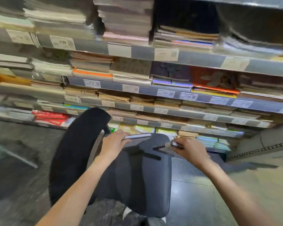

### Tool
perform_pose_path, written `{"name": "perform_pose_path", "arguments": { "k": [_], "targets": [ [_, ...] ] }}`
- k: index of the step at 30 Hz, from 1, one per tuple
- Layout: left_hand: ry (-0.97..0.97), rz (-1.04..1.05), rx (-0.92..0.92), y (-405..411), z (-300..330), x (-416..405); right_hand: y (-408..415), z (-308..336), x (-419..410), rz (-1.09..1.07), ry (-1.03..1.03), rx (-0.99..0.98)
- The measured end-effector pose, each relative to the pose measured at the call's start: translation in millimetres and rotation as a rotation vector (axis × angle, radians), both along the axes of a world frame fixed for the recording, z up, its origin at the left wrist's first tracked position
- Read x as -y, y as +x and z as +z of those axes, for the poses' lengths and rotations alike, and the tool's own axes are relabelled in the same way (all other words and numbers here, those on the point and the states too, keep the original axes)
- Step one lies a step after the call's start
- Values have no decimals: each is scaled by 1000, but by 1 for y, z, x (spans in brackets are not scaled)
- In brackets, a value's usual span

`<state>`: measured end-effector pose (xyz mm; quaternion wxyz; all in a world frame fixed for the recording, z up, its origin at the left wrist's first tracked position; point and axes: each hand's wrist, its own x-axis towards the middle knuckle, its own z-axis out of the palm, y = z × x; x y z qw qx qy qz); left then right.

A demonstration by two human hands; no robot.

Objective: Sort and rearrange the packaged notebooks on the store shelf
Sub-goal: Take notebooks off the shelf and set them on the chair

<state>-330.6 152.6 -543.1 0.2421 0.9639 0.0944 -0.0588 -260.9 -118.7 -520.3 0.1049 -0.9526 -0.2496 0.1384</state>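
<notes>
Stacks of packaged notebooks (127, 22) fill several tiers of a store shelf (142, 51) across the upper half of the blurred head view. Low in front of the bottom tier, my left hand (114, 141) grips one end of a thin flat object (137, 136) that lies level and points right. My right hand (190, 150) is at the same height, its fingers closed on a small dark object (176, 144) with a pale end. Neither hand touches the shelf stacks. What the two held objects are cannot be told through the blur.
A dark grey office chair seat (137, 180) with a black backrest (78, 152) stands directly under my hands, between me and the shelf. Red packages (50, 117) lie on the low left tier. Price labels (166, 54) line the shelf edges. Tiled floor (191, 193) shows at the right.
</notes>
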Motion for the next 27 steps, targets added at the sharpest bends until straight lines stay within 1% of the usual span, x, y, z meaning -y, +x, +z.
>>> {"name": "perform_pose_path", "arguments": {
  "k": [3, 7, 9, 11, 14, 17, 19, 22, 27],
  "targets": [
    [-36, 82, -53, -10, -53, -14, -6, -40, -9, 22, 4, -39],
    [-93, 126, -39, -19, -109, -30, -13, -77, -23, 35, -16, -54],
    [-166, 149, -21, -26, -135, -38, -14, -93, -30, 33, -16, -39],
    [-240, 190, -7, -33, -157, -44, -15, -105, -37, 39, 10, -12],
    [-322, 299, -10, -41, -173, -52, -14, -119, -45, 78, 1, 20],
    [-440, 381, -96, -57, -183, -61, -13, -128, -53, 74, 22, 29],
    [-487, 357, -208, -72, -194, -60, -14, -133, -55, 71, 25, 24],
    [-470, 259, -277, -87, -214, -49, -16, -142, -56, 88, 20, 42],
    [-374, 274, -319, -91, -241, -44, -18, -159, -57, 132, 11, 74]
  ]
}}
